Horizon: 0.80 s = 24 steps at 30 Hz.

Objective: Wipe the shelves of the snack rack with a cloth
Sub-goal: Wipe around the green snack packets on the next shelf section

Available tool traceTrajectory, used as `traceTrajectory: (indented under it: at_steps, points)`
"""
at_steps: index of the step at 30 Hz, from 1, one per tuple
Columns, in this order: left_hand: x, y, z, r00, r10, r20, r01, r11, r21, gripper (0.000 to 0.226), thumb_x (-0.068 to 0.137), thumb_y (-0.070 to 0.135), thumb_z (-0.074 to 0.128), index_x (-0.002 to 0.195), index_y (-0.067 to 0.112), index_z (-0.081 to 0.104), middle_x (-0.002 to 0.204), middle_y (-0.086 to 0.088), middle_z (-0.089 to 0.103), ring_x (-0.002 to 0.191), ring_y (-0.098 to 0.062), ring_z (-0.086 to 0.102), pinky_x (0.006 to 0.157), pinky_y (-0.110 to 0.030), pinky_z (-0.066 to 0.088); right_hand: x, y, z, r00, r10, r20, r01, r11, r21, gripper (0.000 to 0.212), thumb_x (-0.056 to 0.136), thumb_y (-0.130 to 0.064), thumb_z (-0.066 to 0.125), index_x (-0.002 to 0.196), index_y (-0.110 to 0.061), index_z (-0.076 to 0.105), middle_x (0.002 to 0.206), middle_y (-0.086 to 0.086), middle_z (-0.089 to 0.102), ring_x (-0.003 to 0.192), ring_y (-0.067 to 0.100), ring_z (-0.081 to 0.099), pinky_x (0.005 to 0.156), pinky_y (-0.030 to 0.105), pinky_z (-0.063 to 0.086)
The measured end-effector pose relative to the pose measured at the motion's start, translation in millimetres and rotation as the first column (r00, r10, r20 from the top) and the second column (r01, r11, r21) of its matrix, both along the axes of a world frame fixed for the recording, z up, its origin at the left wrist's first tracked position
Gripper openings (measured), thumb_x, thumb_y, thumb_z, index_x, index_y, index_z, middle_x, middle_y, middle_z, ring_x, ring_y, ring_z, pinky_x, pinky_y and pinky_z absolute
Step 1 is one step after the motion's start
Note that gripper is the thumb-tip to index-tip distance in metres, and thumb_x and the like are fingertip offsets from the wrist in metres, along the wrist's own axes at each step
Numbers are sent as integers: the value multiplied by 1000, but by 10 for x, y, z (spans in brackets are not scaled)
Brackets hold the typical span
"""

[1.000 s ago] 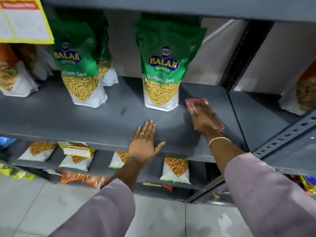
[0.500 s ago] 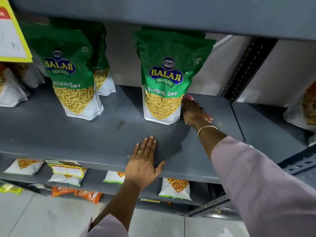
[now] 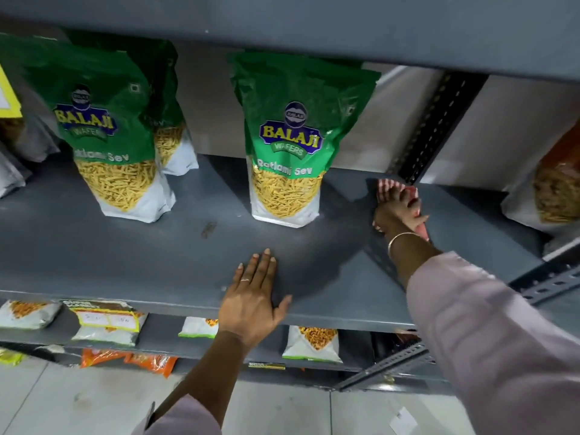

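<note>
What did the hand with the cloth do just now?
The right hand slid the cloth from beside the right-hand packet to the shelf's back right corner. The left hand stayed flat at the front edge; the packets stayed put.

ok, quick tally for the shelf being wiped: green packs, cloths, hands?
green packs: 3 (left pack, pack behind it, right pack; another may hide behind the right pack)
cloth: 1
hands: 2 (left hand, right hand)
total: 6
</note>
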State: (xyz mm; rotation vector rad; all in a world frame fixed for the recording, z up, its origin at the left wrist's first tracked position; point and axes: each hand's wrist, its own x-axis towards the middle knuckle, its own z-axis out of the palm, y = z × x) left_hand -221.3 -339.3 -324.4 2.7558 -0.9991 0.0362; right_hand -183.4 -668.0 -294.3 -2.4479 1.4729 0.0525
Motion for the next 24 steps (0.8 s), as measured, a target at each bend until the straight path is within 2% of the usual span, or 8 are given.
traceTrajectory:
  at_steps: [5,8,11,15,18,20,22,24]
  points:
    - [-15,4,18,1000,12,7,-12,999,37,83,95,55,2,124,-1,57,132,-15,54,118,-32,55,103,-38,27,-375,352,-6,995,-91,27,92,996,-12,64,97,-18,33,153,-17,3,163,7,-2,148,38,-5,115,64,-2]
    - [-24,4,-9,999,18,34,-19,1000,23,72,91,51,21,125,-2,56,133,-16,53,120,-32,53,101,-45,38,-621,555,-5,984,-166,72,166,986,-5,59,98,-17,29,153,-13,7,162,10,2,148,40,-3,115,64,-1]
    - [-34,-10,-6,999,11,42,-12,1000,11,70,83,47,30,123,-4,57,131,-19,54,118,-35,54,97,-50,40,-822,768,-37,958,-211,194,214,977,10,56,98,-15,26,152,-6,11,161,16,3,147,41,-2,116,62,-1]
    - [-50,2,12,1000,8,17,-8,1000,17,78,94,53,11,124,-4,56,132,-20,54,119,-35,53,104,-43,30,-1072,977,-37,951,-242,194,232,970,73,57,100,-11,24,152,-7,0,162,13,-2,148,38,-4,119,52,6]
    - [-78,8,27,999,26,22,-27,1000,13,82,93,56,8,124,-3,56,132,-19,53,121,-35,51,104,-45,33,-1246,1221,5,962,-172,213,179,984,-12,57,95,-4,40,149,-8,21,156,15,27,143,34,25,114,46,28]
    - [-101,9,37,999,18,32,-18,1000,-9,77,88,53,17,128,-3,52,137,-19,49,125,-34,47,105,-47,32,-1253,1362,-30,963,32,267,-23,999,-38,53,89,1,49,139,-13,42,142,13,48,131,32,43,108,43,41]
    - [-97,1,37,999,25,38,-24,1000,-16,78,85,52,18,130,-2,50,139,-18,47,128,-33,44,107,-46,31,-1232,1251,-26,837,128,533,-156,988,7,58,86,6,45,132,-29,52,129,4,61,118,26,58,100,39,50]
    - [-102,1,33,999,28,23,-27,999,-27,76,86,52,21,126,-4,53,135,-20,50,123,-35,49,104,-47,34,-1313,948,70,759,36,650,-115,990,80,65,82,8,46,128,-38,53,130,-7,60,114,11,60,98,16,48]
